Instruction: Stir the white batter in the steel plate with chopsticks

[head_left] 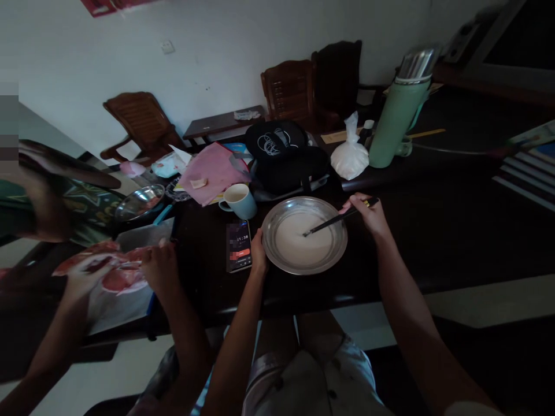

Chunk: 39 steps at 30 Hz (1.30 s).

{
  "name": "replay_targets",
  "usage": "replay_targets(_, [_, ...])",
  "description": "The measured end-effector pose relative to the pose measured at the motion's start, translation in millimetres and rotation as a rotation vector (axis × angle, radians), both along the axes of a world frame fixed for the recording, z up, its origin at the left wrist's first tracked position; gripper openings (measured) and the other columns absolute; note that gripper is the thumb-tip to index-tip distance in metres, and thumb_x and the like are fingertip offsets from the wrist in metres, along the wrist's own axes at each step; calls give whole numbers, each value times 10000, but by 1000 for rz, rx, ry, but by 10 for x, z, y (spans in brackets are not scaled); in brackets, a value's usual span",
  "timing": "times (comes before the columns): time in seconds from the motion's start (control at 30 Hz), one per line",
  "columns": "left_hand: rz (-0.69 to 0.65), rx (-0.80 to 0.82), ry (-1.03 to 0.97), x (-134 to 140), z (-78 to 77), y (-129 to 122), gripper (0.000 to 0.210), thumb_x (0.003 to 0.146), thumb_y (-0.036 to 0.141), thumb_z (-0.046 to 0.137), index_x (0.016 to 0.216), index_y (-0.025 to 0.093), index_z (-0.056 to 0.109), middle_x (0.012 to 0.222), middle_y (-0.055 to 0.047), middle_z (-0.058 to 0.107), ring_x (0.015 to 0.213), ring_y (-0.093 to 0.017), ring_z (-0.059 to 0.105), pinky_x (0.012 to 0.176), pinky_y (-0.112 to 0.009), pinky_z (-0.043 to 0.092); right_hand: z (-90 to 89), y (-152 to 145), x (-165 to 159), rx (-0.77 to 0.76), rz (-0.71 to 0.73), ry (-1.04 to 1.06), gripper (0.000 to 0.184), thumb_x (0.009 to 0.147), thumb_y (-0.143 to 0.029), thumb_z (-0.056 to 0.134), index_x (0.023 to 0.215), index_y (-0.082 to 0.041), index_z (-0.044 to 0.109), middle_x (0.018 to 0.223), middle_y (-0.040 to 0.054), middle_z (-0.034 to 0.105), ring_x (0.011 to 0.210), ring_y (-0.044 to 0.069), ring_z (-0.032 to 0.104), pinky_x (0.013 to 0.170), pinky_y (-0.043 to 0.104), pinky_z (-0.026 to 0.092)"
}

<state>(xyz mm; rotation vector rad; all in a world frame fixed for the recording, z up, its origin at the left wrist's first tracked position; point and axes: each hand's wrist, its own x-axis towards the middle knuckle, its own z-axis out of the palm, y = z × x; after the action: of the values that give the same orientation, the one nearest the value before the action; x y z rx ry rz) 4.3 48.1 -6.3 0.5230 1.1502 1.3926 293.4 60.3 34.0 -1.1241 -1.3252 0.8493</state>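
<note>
A wide metal bowl (269, 242) of pale, creamy liquid batter (299, 245) sits on the dark table in front of me. My left hand (259, 253) is closed on the bowl's left rim. In my right hand (366, 214), fingers wrapped round them, are dark chopsticks (332, 221) with gold marks near the top end. Their tips dip into the batter near the middle of the bowl. Close by my left hand lies a phone (239, 245) with a timer on its screen. Behind it stands a light-blue mug (240, 202).
At left, another person's hands (160, 268) handle raw meat (125, 277) over a cutting board (117, 312), with a metal bowl (141, 202) beyond. Behind my bowl are a black case (286, 164), a pink cloth (217, 170), a tied bag of white powder (350, 157) and a green thermos (396, 118).
</note>
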Motion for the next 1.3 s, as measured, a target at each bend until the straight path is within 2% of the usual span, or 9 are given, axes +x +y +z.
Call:
replay_targets(0.17, [-15,21,13,0,4,0,416,689,495,640,917,150,688,836,-29,733,933,-210,665,861,-314,482,0,-12,-70,-10,183,-81,352,822,-540,584,733,-224,711,736,38,744,767,210,687,779,344,512])
replay_targets(0.27, [-5,40,14,2,17,-3,407,680,494,651,914,163,689,844,-19,733,941,-205,662,871,-308,475,4,-3,-76,25,116,-91,353,810,-553,591,756,-225,711,770,36,750,805,214,687,800,348,513])
replay_targets(0.4, [-11,13,-5,5,31,-8,413,656,503,669,887,161,685,803,-15,730,910,-209,668,852,-310,480,-13,4,-13,0,7,-2,364,818,-552,582,712,-220,688,637,25,724,665,203,685,733,338,524])
replay_targets(0.6, [-19,20,-2,6,24,-9,424,679,493,650,926,151,686,843,-28,734,935,-206,663,865,-307,474,1,-14,-77,12,194,-87,352,817,-540,591,731,-220,709,766,40,749,798,215,696,794,342,515])
replay_targets(0.67, [-13,37,4,7,22,-11,427,680,489,652,942,153,685,854,-28,733,947,-206,661,881,-309,468,7,-8,-72,28,148,-81,354,804,-550,601,740,-219,708,778,39,750,808,217,696,797,344,518])
replay_targets(0.83, [-15,30,18,10,23,-11,410,684,498,643,910,158,682,830,-19,728,940,-208,659,874,-314,473,-1,-7,11,-7,4,24,379,815,-568,577,719,-218,685,617,25,715,630,200,686,708,336,529])
replay_targets(1.03, [-9,55,25,5,11,-6,393,685,489,650,900,162,690,824,-11,728,937,-201,660,871,-299,473,1,-17,-79,-5,213,-65,347,821,-532,595,727,-216,706,728,37,745,757,207,702,762,318,511])
replay_targets(1.23, [-6,81,30,-9,-24,4,409,690,481,649,934,157,695,887,-22,734,965,-192,651,900,-292,458,-12,4,8,21,5,4,347,823,-543,586,753,-221,694,667,29,731,690,209,695,750,346,518])
replay_targets(1.3, [-6,76,33,-7,-16,-3,407,703,478,642,957,164,693,883,-20,734,964,-194,653,900,-300,460,-10,-6,21,9,17,10,362,830,-548,573,723,-223,690,630,28,720,652,206,685,735,346,517])
